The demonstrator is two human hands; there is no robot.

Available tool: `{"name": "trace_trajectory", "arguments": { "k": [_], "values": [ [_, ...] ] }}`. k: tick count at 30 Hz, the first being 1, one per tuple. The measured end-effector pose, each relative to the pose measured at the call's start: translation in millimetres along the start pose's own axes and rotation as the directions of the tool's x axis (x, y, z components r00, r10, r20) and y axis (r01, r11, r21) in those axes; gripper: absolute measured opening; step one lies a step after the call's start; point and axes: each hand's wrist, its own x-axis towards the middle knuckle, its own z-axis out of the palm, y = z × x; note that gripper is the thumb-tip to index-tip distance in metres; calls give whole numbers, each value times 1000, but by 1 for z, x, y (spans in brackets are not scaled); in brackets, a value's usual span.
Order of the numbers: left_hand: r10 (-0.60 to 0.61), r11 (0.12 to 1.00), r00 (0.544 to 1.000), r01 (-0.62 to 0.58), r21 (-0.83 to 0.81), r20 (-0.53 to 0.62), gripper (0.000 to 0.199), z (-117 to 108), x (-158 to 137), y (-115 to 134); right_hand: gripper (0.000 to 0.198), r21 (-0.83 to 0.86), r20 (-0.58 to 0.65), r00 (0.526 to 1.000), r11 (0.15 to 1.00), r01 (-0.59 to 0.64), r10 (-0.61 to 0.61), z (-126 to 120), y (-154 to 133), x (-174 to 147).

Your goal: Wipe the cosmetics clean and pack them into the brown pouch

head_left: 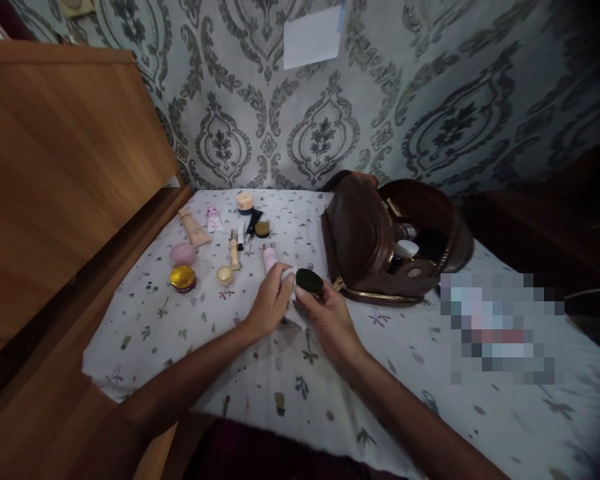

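Observation:
Near the middle of the cloth-covered table, my right hand (334, 323) is closed around a dark green round jar (309, 281), its flat top facing up. My left hand (269, 301) pinches a crumpled white wipe (295, 315) and presses it against the jar's left side. Just beyond my left fingers lies a pale pink tube (269, 255). To the left are a small cream-coloured round jar (225, 275) and a slim beige bottle (235, 253). A brown leather bag (360, 233) stands unzipped to the right of my hands, with a white round lid (407, 249) showing inside.
More cosmetics lie at the back left: a gold-lidded jar (183, 277), a pink rounded item (183, 253), a peach tube (194, 227) and a peach-topped jar (245, 203). A wooden panel (70, 147) borders the left. On the right, one patch is pixelated.

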Motion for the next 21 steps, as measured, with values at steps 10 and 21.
{"name": "trace_trajectory", "arguments": {
  "k": [10,21],
  "values": [
    [162,976,987,-161,148,7,33,-1,-1,-7,33,281,59,992,952,-120,107,-11,-3,-3],
    [193,903,963,-250,351,190,66,-13,5,-15,25,328,163,944,886,-327,288,-9,-3,-11]
  ]
}}
